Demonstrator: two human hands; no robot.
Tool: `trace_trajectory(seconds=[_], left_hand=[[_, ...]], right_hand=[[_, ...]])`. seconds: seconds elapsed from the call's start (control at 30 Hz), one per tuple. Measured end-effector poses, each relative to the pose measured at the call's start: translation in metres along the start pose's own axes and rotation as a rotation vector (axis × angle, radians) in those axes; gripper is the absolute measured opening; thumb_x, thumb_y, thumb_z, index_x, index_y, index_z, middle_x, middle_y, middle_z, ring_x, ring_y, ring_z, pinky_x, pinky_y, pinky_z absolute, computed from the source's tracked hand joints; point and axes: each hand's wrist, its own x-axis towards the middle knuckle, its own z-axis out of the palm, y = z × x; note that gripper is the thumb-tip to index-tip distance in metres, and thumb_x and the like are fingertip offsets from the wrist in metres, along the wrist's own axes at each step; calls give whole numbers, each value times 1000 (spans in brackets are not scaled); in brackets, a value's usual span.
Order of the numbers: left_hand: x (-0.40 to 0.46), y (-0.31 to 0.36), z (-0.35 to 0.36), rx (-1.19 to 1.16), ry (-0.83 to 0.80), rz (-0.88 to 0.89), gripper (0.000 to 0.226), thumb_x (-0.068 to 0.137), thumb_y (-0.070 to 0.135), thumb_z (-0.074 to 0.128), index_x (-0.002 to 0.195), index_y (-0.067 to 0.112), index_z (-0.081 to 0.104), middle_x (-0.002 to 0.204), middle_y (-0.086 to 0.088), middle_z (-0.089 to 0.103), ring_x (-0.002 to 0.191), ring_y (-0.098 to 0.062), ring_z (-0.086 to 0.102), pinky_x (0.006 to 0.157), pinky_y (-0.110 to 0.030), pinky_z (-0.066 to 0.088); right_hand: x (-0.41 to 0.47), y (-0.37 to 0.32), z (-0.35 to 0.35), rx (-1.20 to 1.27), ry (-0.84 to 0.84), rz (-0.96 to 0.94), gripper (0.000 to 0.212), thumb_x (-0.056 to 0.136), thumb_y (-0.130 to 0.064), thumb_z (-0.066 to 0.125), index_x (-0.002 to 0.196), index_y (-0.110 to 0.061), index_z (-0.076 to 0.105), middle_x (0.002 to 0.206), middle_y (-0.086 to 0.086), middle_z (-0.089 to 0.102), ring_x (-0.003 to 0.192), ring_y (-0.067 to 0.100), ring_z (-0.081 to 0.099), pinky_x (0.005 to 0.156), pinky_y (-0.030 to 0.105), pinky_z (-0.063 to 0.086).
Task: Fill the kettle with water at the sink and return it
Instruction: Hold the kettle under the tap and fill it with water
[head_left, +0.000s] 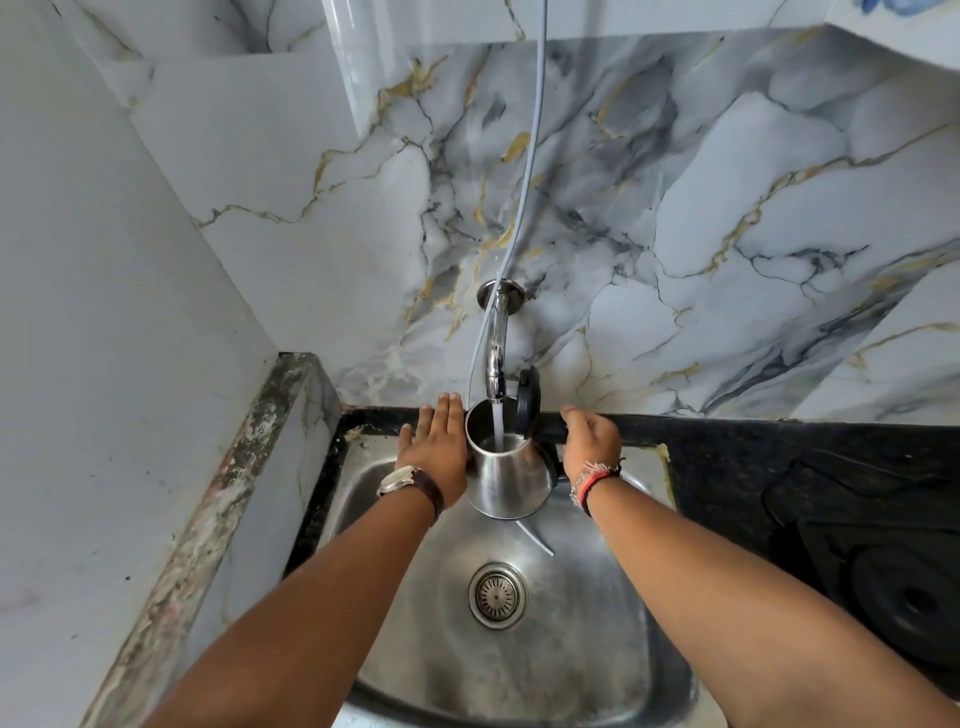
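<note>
- The kettle (506, 470) is held upright over the back part of the sink (597, 623), directly under the tap (496, 364), with its long axis close to vertical and its open mouth turned up.
- Its black lid (529, 401) is folded back on the right side of the kettle, and a stream of water (497, 426) is seen falling from the tap into the mouth.
- The water level inside the kettle cannot be told; the filling step is judged to be in progress.
- The left hand (434, 449) is laid flat against the left wall of the kettle, with the fingers stretched and not closed; it is a steadying touch, not a grasp.
- The right hand (589, 439) is curled on the right side of the kettle, where the dark handle (558, 462) is mostly hidden; its grip is judged to be closed on that handle, but the contact itself is not fully shown.
- The kettle lies between the two hands, touching the left one and just beside the right one, so the lift away is judged to depend on the right hand.
- A thin hose (530, 156) hangs down the wall behind the kettle to the tap.
- The dark desk (727, 467) runs to the right of the kettle, and the return is judged to go that way, the kettle being kept upright so that nothing is spilled.
</note>
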Motion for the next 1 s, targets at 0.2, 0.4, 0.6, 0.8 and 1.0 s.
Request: trace_trajectory(seconds=[0.2, 0.4, 0.6, 0.8, 1.0], left_hand=[[0, -3, -1, -25, -19, 5, 98, 84, 13, 51, 153, 17, -19, 166, -3, -13, 151, -27, -8, 121, -54, 6], [1, -1, 1, -12, -31, 15, 99, 84, 23, 53, 153, 17, -18, 167, -3, -11, 152, -28, -8, 120, -54, 5], [0, 2, 3, -7, -36, 21, 98, 86, 29, 52, 153, 17, -18, 167, -4, -11, 152, -29, -8, 119, -54, 5], [-2, 4, 2, -10, -34, 23, 99, 86, 28, 53, 153, 17, -18, 166, -4, -12, 151, -28, -8, 119, -53, 2], [-4, 6, 0, -14, -28, 37, 99, 85, 27, 54, 154, 17, -17, 167, -3, -11, 152, -27, -7, 119, -51, 2]], right_hand=[[-3, -5, 2, -1, -1, 1, 46, 77, -44, 59, 37, -23, 47, 36, -12, 32, 38, 8, 31, 54, 31, 29], [-5, 0, -1, 34, 4, 11, 46, 79, -39, 60, 38, -23, 48, 37, -12, 33, 38, 7, 31, 50, 28, 30], [-4, 2, -5, 45, -7, 10, 47, 79, -40, 60, 38, -21, 46, 37, -11, 32, 40, 12, 31, 55, 31, 30], [-3, 0, -6, 33, -4, 8, 46, 81, -37, 61, 38, -24, 52, 36, -12, 34, 40, 9, 33, 56, 31, 34], [-3, 0, -9, 32, 11, 1, 42, 76, -41, 60, 42, -17, 54, 43, -9, 37, 46, 12, 36, 58, 32, 34]])
